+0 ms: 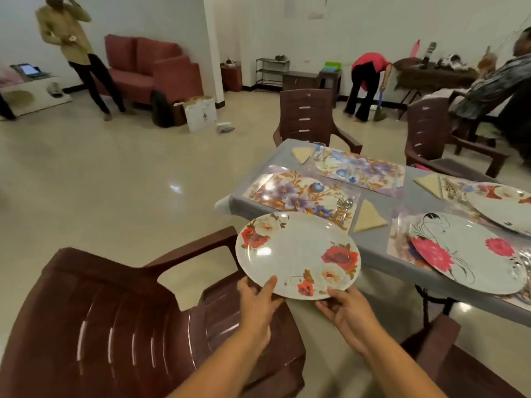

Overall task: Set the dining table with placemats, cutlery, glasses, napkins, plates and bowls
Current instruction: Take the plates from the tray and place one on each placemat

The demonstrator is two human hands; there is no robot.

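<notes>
- Left hand [260, 300] and right hand [343, 307] pinch rose plate [298, 254] rim, thumbs on top.
- Done: 4 placemats, napkins, 2 plates at 3 o'clock.
- Left: mat [301, 193] at 12 o'clock w/ cutlery [343, 205] needs plate; no bowls seen.

White walls [359, 21] rise behind a maroon sofa [149, 70]. Right of the sofa stands a white pillar [214, 53]; beyond it, a metal rack [271, 71]. The glossy cream floor [115, 173] reflects overhead light.

Grey-clothed dining table [373, 242] with floral placemats [298, 193], folded napkins [369, 215], perhaps a glass [319, 150].
</notes>
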